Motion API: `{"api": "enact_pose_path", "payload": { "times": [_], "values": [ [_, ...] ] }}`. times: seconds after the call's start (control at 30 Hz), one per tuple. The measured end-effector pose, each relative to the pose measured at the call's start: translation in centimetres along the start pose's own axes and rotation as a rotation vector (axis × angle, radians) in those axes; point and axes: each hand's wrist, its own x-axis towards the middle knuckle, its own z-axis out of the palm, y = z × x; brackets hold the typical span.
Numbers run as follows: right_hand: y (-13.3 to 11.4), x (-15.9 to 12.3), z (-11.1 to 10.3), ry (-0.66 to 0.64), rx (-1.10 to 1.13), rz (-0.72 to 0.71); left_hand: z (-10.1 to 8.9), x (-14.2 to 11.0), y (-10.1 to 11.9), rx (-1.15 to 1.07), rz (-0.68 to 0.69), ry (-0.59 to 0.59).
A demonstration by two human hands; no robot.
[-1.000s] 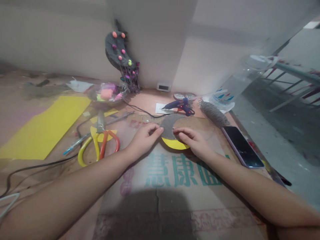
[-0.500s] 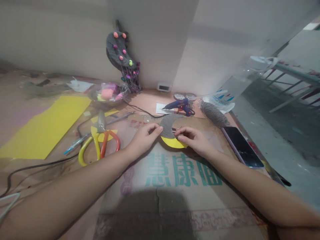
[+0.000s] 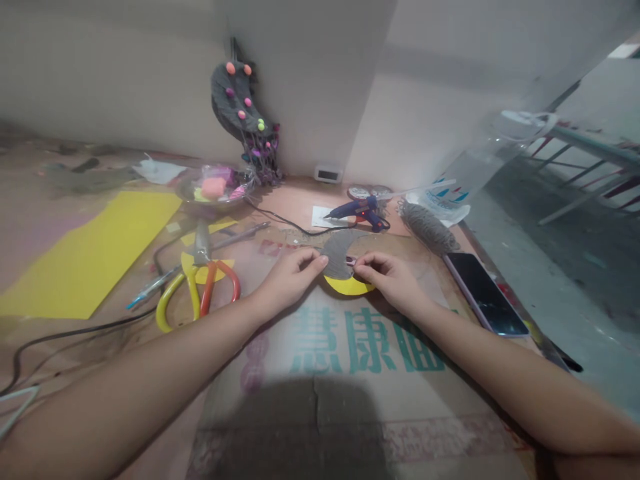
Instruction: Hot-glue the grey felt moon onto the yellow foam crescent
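Note:
A crescent piece (image 3: 338, 255), grey with wound string on top and yellow at its lower edge, lies on flattened cardboard (image 3: 345, 373) before me. My left hand (image 3: 287, 280) presses its fingertips, held together, on the crescent's left edge. My right hand (image 3: 387, 279) pinches at the crescent's inner curve, fingers closed on the grey string there. A spool of grey string (image 3: 426, 227) lies behind my right hand.
Yellow and orange scissors (image 3: 197, 287) and a pen (image 3: 150, 288) lie left. A yellow sheet (image 3: 95, 250) is farther left. A blue glue gun (image 3: 360, 211) with its cord, a phone (image 3: 484, 293), a bowl of pom-poms (image 3: 215, 187) and a finished decorated crescent (image 3: 240, 110) stand behind.
My right hand has drawn in slightly toward the crescent's inner curve, its fingers curling into a tighter pinch. My left hand has stayed in place.

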Motion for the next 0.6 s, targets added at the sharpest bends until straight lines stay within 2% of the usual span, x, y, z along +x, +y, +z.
{"api": "enact_pose_path", "payload": {
  "times": [0.2, 0.37, 0.5, 0.6],
  "values": [
    [-0.3, -0.1, -0.1, -0.049, 0.045, -0.027, 0.1, 0.0, 0.2, -0.046, -0.013, 0.018],
    [-0.2, -0.4, -0.4, -0.017, 0.019, -0.137, 0.0, 0.0, 0.2, -0.076, -0.038, 0.077],
    [-0.3, -1.0, -0.6, 0.113, -0.24, -0.44, 0.0, 0.0, 0.1, -0.065, -0.045, 0.092],
    [-0.5, -1.5, -0.6, 0.139, -0.458, -0.652, 0.0, 0.1, 0.1, -0.07, -0.053, 0.09]
  ]
}}
